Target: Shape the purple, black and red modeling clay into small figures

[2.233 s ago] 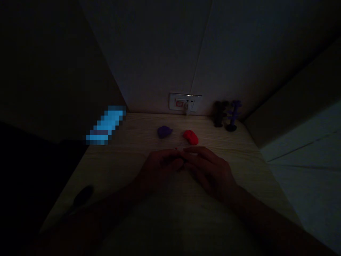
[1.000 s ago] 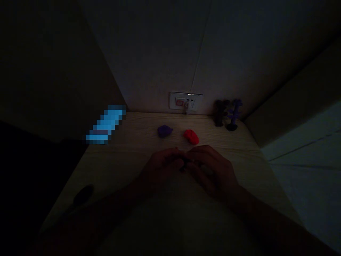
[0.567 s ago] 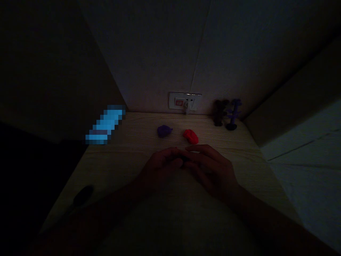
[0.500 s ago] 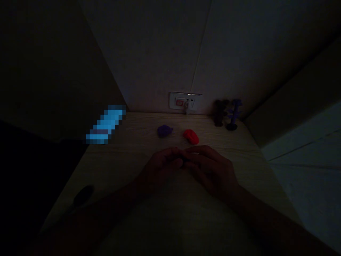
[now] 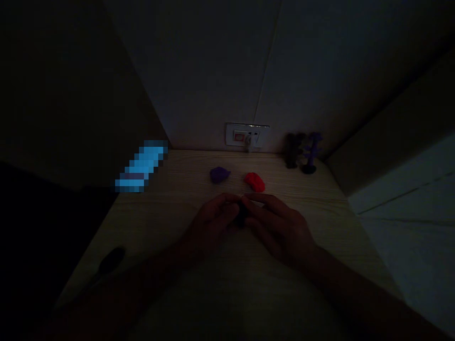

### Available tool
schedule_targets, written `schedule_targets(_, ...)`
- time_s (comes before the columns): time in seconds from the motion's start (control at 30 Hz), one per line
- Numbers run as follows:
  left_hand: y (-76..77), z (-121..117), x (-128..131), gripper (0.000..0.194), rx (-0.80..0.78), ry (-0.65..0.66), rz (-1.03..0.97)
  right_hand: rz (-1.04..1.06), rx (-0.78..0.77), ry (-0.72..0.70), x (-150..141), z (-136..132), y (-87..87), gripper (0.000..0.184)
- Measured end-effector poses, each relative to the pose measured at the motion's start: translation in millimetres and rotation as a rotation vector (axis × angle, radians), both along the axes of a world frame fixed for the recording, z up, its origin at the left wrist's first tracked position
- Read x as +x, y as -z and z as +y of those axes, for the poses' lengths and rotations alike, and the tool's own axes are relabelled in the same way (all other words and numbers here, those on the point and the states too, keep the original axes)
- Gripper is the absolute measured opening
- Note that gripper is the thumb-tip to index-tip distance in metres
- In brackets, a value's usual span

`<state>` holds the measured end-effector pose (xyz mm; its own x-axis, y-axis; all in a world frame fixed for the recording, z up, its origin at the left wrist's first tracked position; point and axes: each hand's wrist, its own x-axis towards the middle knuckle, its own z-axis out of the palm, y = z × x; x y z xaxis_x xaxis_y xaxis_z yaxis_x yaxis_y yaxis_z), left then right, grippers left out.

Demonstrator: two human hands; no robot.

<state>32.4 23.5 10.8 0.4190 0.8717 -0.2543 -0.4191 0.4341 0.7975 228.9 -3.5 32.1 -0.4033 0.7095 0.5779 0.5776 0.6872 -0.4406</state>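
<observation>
The scene is very dark. My left hand (image 5: pixel 213 222) and my right hand (image 5: pixel 280 227) meet fingertip to fingertip over the middle of a light wooden table (image 5: pixel 320 199). Both have curled fingers pinched on a small dark lump (image 5: pixel 242 214) between them; what it is cannot be made out. Just beyond the fingers lie a red clay lump (image 5: pixel 254 182) and a purple clay lump (image 5: pixel 219 174).
Two small figures stand at the table's back right, one dark (image 5: pixel 292 150), one purple (image 5: pixel 311 152). A wall socket plate (image 5: pixel 247 136) sits on the back wall. A dark oval object (image 5: pixel 111 259) lies near the left front edge. A glowing blue blurred patch (image 5: pixel 141 166) is at the left.
My fingers have shifted slightly, and a dark lump now shows between the fingertips. The clay lumps and figures stay where they were.
</observation>
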Motion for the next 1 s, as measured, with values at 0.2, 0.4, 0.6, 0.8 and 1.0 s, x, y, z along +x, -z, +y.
schedule_targets(0.2,-2.7,0.7,-1.0,0.036,-0.009,-0.037,-0.029,0.074,-0.075,-0.064,-2.2,-0.5,1.7,0.047)
schedule_targets(0.4,-4.5,0.9,-2.1,0.025,0.136,0.091,0.086,0.224,-0.146,-0.041,-0.8,2.3,-2.7,0.026)
schedule_targets(0.6,-5.1,5.3,-5.8,0.021,0.264,0.171,0.186,0.240,-0.199,-0.082,0.7,3.6,-0.3,0.033)
schedule_targets(0.8,-2.9,4.5,-5.9,0.022,0.287,0.174,0.165,0.256,-0.257,-0.117,0.5,3.8,-1.9,0.032)
schedule_targets(1.0,-4.0,3.1,-7.1,0.021,0.269,0.183,0.098,0.307,-0.217,-0.078,-1.4,3.3,-0.4,0.028)
